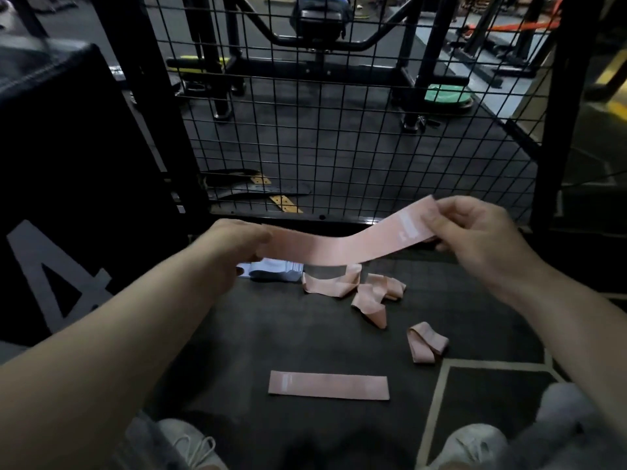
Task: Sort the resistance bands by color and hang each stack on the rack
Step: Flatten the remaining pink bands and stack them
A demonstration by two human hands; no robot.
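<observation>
1. Now grips the pink band (339,247) at both ends: left hand (237,242) curled round one end, right hand (475,232) pinching the labelled end.
2. Holds it stretched in the air, long axis left to right, right end higher and farther off.
3. Straight below, toward the near edge of the floor (271,334): flattened pink band (328,386), same left-right axis, midway between both hands.
4. Looks ready to go down onto it, axes already matched.
5. Beyond, toward the mesh rack (563,113): crumpled pink bands (327,289), nearer the right hand.
</observation>
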